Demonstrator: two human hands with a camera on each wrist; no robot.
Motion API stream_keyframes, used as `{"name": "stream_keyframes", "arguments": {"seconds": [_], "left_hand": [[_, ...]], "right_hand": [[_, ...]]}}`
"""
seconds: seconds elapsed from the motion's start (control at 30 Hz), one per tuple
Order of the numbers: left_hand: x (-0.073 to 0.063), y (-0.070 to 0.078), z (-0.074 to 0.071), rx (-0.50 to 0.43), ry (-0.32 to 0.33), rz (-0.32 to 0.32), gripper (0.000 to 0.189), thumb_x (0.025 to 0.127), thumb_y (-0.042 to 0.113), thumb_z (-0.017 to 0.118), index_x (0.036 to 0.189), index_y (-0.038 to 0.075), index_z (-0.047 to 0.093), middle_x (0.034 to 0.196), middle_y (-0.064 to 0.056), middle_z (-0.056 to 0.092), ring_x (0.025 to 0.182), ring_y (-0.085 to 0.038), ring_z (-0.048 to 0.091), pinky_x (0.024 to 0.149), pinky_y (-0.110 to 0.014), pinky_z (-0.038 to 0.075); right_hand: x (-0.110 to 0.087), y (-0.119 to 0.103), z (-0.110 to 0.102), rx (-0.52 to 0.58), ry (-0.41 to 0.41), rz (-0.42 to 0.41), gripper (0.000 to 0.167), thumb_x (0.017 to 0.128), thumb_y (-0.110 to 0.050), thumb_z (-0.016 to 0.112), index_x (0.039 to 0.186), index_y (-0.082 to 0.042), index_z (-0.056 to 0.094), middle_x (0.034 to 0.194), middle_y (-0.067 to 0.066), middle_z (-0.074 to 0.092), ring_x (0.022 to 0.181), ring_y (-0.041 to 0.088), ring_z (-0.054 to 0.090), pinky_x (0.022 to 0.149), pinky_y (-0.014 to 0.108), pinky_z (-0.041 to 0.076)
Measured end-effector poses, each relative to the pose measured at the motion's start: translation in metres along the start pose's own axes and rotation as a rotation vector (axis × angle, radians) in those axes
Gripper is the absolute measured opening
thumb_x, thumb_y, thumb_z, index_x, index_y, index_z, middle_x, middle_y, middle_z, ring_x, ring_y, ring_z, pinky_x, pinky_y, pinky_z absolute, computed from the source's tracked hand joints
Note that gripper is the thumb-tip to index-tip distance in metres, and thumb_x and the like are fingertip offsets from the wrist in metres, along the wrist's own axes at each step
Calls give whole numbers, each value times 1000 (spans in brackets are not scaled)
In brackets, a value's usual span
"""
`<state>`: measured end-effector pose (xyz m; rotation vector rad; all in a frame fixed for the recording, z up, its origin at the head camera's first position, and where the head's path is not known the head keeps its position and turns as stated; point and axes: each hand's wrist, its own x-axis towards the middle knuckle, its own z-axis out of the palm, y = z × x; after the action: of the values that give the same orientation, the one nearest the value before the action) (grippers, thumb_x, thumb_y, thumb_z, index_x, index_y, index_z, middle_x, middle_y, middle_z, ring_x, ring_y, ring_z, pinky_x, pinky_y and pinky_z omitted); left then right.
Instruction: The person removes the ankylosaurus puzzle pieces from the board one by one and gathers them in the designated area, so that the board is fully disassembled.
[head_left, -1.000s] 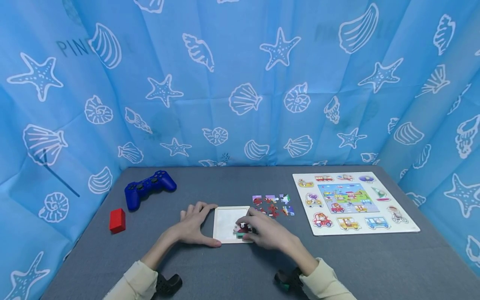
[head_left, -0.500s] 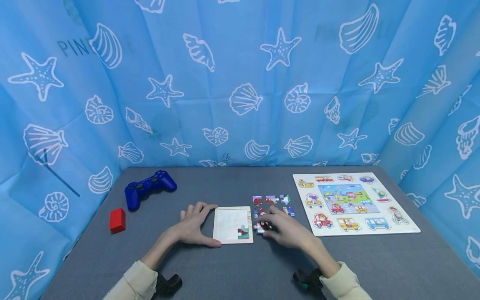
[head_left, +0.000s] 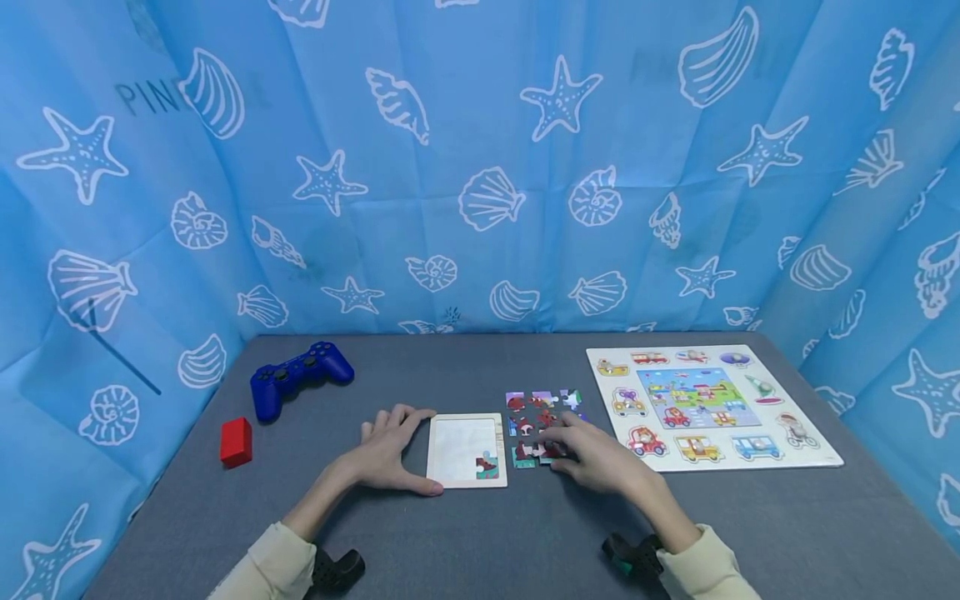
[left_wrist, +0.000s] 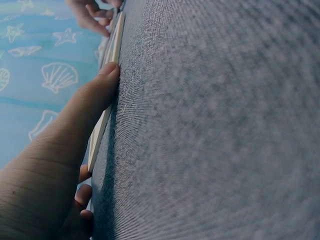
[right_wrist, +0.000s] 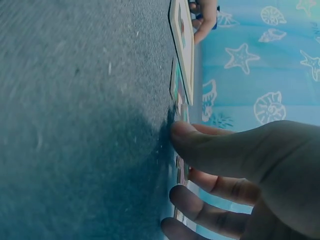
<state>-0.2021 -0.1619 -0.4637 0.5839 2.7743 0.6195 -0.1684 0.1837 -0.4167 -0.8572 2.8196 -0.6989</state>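
Where the blue seashell-printed curtain (head_left: 480, 167) closes off three sides, a grey cloth-covered worktop (head_left: 480, 533) carries everything. The left hand (head_left: 390, 450) lies flat with spread fingers against the small white puzzle tray (head_left: 457, 446), while the right hand (head_left: 592, 454) pinches loose jigsaw pieces (head_left: 536, 425) just right of it. A vehicle peg-puzzle board (head_left: 708, 404) lies far right; a blue game controller (head_left: 300, 377) and a red block (head_left: 236, 442) lie left, well apart.

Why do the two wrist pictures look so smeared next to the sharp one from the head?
Head view: even light, sharp, though the backdrop bows at the edges from a wide lens. Left wrist view: the lens sits almost on the table, so the cloth blurs and only the left hand against the puzzle tray reads. Right wrist view: the right hand casts a dark shadow; the jigsaw pieces show edge-on.
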Motion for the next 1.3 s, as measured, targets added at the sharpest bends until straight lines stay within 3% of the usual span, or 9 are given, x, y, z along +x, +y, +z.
{"name": "stream_keyframes", "arguments": {"seconds": [0.43,1.3], "left_hand": [[2,0,0,5,-9,-11,114,63,78,81,157,30,36,145,-6,42,112,-25,37,79,-39,21],[-1,-1,-1,0,-2,9,113,65,75,81,157,28,37,144,-7,42,112,-26,37,79,-39,21]], "right_hand": [[0,3,0,-16,-19,71,35,91,-9,76,125,-9,72,91,-1,51,73,9,38,63,23,33],[-2,3,0,-16,-3,47,35,90,-13,77,125,-8,72,94,1,55,75,6,40,65,22,35]]}}
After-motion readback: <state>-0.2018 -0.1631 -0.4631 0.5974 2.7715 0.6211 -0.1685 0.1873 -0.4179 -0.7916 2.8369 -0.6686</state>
